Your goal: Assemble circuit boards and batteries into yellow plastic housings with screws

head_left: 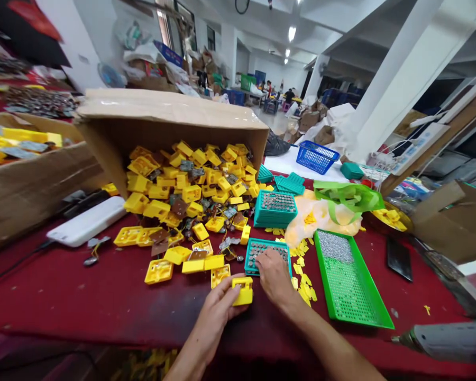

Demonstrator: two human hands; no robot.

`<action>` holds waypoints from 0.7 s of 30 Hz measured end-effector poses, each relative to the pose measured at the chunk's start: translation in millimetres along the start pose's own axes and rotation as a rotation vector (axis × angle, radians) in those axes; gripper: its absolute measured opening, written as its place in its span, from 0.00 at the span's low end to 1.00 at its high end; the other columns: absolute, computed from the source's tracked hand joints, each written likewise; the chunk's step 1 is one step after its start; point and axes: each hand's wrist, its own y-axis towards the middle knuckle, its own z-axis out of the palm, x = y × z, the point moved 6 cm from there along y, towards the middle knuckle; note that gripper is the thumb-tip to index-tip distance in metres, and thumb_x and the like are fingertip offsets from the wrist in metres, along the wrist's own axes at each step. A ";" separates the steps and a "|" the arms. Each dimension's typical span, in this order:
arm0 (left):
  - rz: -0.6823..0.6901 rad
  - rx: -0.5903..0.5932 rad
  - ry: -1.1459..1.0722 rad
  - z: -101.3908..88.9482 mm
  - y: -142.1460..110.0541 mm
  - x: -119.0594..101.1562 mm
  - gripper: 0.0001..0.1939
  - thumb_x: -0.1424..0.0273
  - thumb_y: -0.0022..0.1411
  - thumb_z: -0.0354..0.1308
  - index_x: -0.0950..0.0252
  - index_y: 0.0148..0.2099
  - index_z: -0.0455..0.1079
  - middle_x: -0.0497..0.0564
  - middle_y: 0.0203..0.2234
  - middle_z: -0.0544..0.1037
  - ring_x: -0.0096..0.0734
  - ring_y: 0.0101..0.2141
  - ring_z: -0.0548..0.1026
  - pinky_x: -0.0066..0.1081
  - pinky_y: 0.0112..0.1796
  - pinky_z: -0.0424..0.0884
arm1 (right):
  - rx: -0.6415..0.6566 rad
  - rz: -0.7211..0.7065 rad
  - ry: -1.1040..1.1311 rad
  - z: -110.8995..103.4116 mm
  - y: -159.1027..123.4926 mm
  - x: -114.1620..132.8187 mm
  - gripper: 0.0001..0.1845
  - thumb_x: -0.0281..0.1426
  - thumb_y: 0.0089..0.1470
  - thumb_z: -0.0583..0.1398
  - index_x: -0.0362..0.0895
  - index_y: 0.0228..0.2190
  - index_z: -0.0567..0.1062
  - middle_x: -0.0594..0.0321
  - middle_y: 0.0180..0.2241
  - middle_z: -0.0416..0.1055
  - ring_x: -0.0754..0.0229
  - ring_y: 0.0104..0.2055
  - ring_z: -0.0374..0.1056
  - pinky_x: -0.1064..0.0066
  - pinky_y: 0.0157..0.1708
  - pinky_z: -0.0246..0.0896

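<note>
One yellow housing (244,298) gripped in the left hand (217,307), thumb and fingers closed on its left side, a little below the centre of the frame. Just up and to the right, the right hand (275,275), fingertips down at a small teal tray (248,264) of round metal discs (257,248); fingers drawn close together, but impossible to tell whether pinching a disc.

By the look of things, partway through a large batch: a single housing in hand, many more heaped in the tipped carton (174,106) left of centre, others loose on the red cloth (103,312) before it. Finished pieces not distinguishable from untouched ones. Apparently plenty of discs left, both in the tray under the fingers and atop the stack of teal trays (275,218) behind.

Notched end of the held housing toward the top of the frame, plain side toward the camera and the bottom edge. Nearly as wide as tall in view, so long axis uncertain, perhaps running up and down. Small tray lying flat, seemingly longer from left to right.
</note>
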 end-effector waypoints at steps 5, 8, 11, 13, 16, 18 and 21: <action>-0.046 0.040 -0.010 15.6 -13.8 -11.0 0.21 0.59 0.53 0.76 0.57 0.48 0.81 0.52 0.40 0.86 0.45 0.40 0.85 0.39 0.39 0.82 | 0.002 0.148 0.269 -33.3 -17.2 -5.7 0.09 0.29 0.62 0.59 0.43 0.31 0.78 0.58 0.34 0.79 0.58 0.38 0.74 0.66 0.41 0.70; -0.037 0.023 -0.035 27.1 -17.4 -11.0 0.23 0.66 0.54 0.72 0.63 0.52 0.78 0.51 0.43 0.84 0.34 0.40 0.82 0.30 0.39 0.80 | 0.055 0.314 0.421 -45.4 -33.3 -13.2 0.10 0.36 0.61 0.61 0.43 0.34 0.79 0.60 0.37 0.78 0.61 0.41 0.72 0.68 0.44 0.69; -0.011 0.117 -0.058 39.8 -12.9 -3.4 0.24 0.71 0.53 0.70 0.64 0.54 0.74 0.51 0.41 0.84 0.31 0.39 0.82 0.28 0.40 0.80 | 0.051 0.398 0.670 -45.4 -44.9 -15.5 0.09 0.37 0.56 0.66 0.44 0.31 0.81 0.63 0.34 0.76 0.65 0.37 0.70 0.71 0.38 0.65; -0.013 0.131 -0.054 43.4 -12.8 1.3 0.25 0.72 0.53 0.70 0.65 0.54 0.73 0.51 0.39 0.84 0.30 0.38 0.82 0.29 0.40 0.80 | 0.054 0.438 0.770 -43.4 -51.3 -12.5 0.08 0.36 0.53 0.67 0.44 0.29 0.82 0.64 0.33 0.75 0.66 0.35 0.69 0.72 0.36 0.64; 0.034 0.159 -0.023 47.3 -15.1 2.3 0.25 0.71 0.56 0.71 0.65 0.55 0.71 0.52 0.41 0.84 0.32 0.40 0.83 0.31 0.41 0.81 | 0.060 0.459 0.754 -40.5 -56.4 -7.9 0.05 0.34 0.52 0.68 0.45 0.29 0.83 0.63 0.32 0.75 0.66 0.35 0.69 0.71 0.36 0.65; 0.086 0.179 0.003 48.8 -15.4 1.7 0.25 0.70 0.57 0.70 0.64 0.56 0.70 0.53 0.42 0.84 0.34 0.42 0.83 0.32 0.44 0.81 | 0.051 0.447 0.730 -38.6 -56.2 -7.3 0.04 0.32 0.51 0.68 0.45 0.28 0.83 0.63 0.31 0.75 0.65 0.36 0.69 0.71 0.37 0.66; 0.132 0.191 0.043 48.9 -14.1 3.0 0.24 0.70 0.58 0.70 0.65 0.56 0.70 0.54 0.43 0.84 0.34 0.43 0.83 0.32 0.46 0.80 | 0.022 0.428 0.730 -37.5 -55.3 -8.7 0.03 0.30 0.52 0.68 0.44 0.27 0.83 0.64 0.30 0.76 0.65 0.35 0.70 0.70 0.39 0.68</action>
